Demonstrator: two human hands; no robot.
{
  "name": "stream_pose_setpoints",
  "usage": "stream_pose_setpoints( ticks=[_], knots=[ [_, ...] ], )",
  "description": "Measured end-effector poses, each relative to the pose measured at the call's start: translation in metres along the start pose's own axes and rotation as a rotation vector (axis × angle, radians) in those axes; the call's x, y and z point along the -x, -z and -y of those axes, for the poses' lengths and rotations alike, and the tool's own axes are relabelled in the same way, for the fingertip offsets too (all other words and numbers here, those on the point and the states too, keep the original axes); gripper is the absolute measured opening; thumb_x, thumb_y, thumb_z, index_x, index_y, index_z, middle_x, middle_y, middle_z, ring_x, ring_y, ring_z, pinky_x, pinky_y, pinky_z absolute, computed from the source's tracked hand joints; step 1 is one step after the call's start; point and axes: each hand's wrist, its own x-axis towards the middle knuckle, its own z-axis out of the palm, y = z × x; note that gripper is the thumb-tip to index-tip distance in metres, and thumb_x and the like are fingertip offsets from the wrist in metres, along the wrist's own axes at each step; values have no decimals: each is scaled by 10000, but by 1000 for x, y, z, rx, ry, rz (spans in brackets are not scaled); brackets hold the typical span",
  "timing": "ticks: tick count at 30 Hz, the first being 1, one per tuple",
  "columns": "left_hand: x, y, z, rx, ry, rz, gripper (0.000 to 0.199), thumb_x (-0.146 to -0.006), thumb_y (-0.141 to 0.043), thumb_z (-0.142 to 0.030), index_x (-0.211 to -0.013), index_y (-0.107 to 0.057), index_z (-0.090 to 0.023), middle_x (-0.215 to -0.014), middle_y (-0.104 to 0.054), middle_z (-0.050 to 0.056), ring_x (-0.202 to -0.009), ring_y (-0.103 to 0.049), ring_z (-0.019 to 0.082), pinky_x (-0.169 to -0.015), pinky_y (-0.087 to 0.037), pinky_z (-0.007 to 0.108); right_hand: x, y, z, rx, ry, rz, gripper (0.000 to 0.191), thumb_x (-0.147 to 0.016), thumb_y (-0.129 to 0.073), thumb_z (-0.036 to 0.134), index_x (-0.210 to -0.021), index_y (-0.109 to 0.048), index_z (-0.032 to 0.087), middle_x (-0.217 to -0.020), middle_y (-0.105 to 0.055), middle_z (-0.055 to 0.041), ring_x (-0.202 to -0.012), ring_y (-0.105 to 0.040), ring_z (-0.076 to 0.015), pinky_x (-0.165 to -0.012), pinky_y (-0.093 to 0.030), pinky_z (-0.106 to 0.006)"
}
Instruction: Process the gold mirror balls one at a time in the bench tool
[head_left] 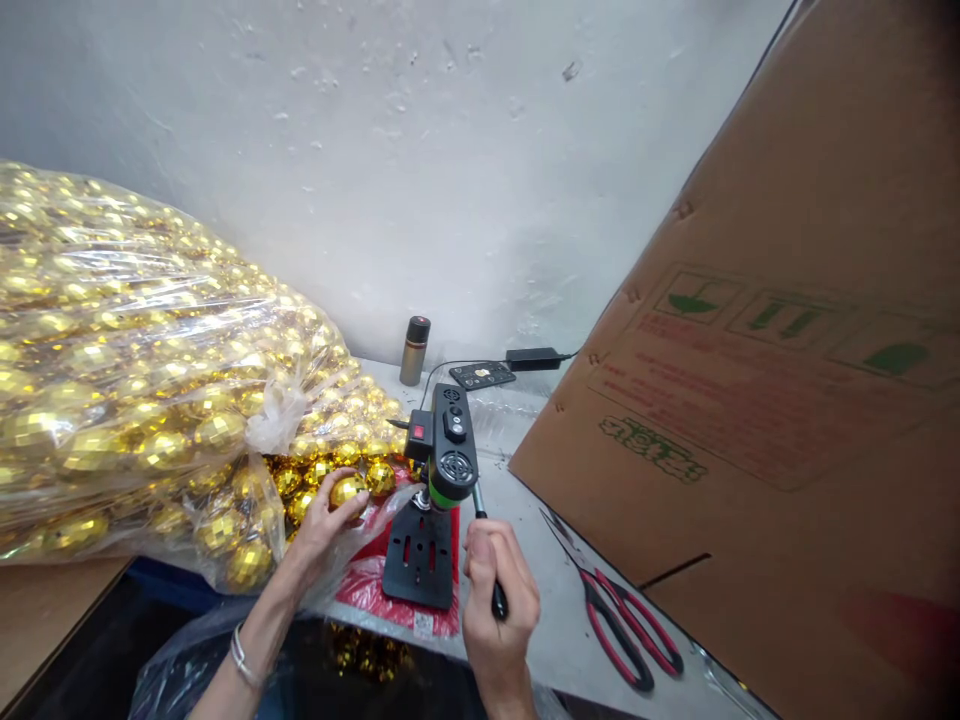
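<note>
Nearest the lens, a silvery bracelet (238, 655) circles the wrist of the left hand (327, 520), its fingers curled around a gold faceted ball (348, 491) just left of what looks like a small drill press (454, 435) on the desk (556, 620). The right hand (501, 592) is wrapped around the lever (479, 502). Good handling likely means a light grip, fingertips clear of the head, steady lever pressure and the loose plastic film (386, 517) held off the base plate (421, 560).
</note>
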Motion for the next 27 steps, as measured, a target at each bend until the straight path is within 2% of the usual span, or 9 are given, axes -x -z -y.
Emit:
stream_pose_setpoints(
  ticks=[3,6,9,11,13,16,18,22,27],
  knots=[
    [7,2,-12,304,133,28,631,-702,-821,-445,-1263,-588,-274,-963,-683,-11,-834,-681,186,-779,-553,308,-1,0,1,2,3,1,249,-977,-414,21,-833,-470,217,-754,-495,19,-646,-489,-93,-584,-401,-204],
    [15,-3,-17,412,177,71,685,-686,-853,-429,-1292,-575,-271,-995,-684,-4,-843,-690,180,-769,-566,295,-2,0,1,-7,18,1,258,-967,-416,11,-822,-460,219,-738,-488,24,-642,-489,-93,-585,-410,-199],
    [24,-15,-4,373,200,124,762,-687,-848,-513,-1327,-525,-255,-982,-687,5,-822,-697,194,-748,-579,317,-4,1,2,-13,24,5,263,-960,-416,3,-817,-462,219,-728,-490,25,-643,-497,-94,-585,-416,-199],
    [29,-27,12,223,191,177,743,-692,-809,-594,-1278,-548,-220,-947,-700,25,-802,-700,223,-701,-579,334,-5,2,2,-5,27,7,254,-962,-422,6,-830,-479,215,-733,-502,22,-645,-504,-95,-583,-416,-202],
    [33,-38,30,10,104,197,701,-710,-766,-622,-1234,-584,-192,-967,-725,62,-856,-707,266,-736,-583,376,-7,3,2,2,39,12,245,-965,-424,11,-842,-491,212,-736,-513,17,-651,-512,-97,-585,-422,-203],
    [34,-50,53,-248,-110,144,641,-769,-731,-544,-1291,-591,-199,-1179,-733,120,-1088,-689,326,-971,-540,477,-9,5,2,6,57,23,249,-961,-427,7,-834,-493,211,-726,-512,14,-655,-523,-102,-584,-437,-203],
    [31,-55,62,-352,-221,125,606,-797,-719,-477,-1328,-583,-219,-1304,-699,134,-1213,-648,345,-1066,-488,516,-9,6,2,6,58,32,254,-955,-427,0,-829,-492,211,-723,-513,12,-651,-527,-104,-577,-444,-204],
    [23,-59,73,-457,-376,127,556,-830,-700,-403,-1341,-573,-222,-1330,-687,144,-1243,-640,344,-1075,-490,539,-9,6,3,12,65,33,252,-950,-426,-1,-832,-496,210,-727,-525,6,-650,-538,-109,-578,-462,-204],
    [18,-64,77,-526,-451,120,519,-855,-688,-395,-1324,-569,-209,-1294,-695,153,-1209,-648,349,-1049,-493,572,-7,6,4,16,48,29,248,-949,-427,0,-840,-503,209,-735,-533,9,-650,-546,-104,-579,-466,-195]
  ],
)
